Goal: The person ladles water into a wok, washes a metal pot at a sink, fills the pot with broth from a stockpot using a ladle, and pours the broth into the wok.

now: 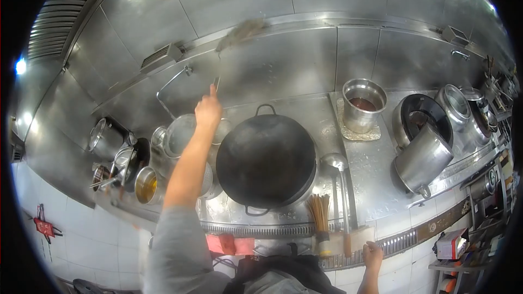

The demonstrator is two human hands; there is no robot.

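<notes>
The fingers [213, 91] of the left hand [208, 111] are closed around the lower end of a thin-handled tool [239, 34], one of them extended along its shaft. The tool is raised in front of the steel wall panel [305, 57], above and to the left of the wok; its brownish head is blurred, so its exact form cannot be told. The fingers of the right hand [373, 255] are curled; whether they grasp anything cannot be determined. This hand lies low at the counter's front edge, just beside a pale board [362, 236]; contact between the two is unclear.

Centre: a black wok [266, 158] with two loop handles, one toward the wall and one toward the person. Right of the wok: a ladle [334, 160], its wooden handle end toward the person, and a bundled bamboo brush [319, 211]. Farther right: an upright steel pot [364, 104] containing reddish-brown liquid, and a steel pot lying tilted [425, 160] against a black pan [432, 108]. Left: a container of yellow liquid [146, 184]. Near edge: a red cloth [231, 244].
</notes>
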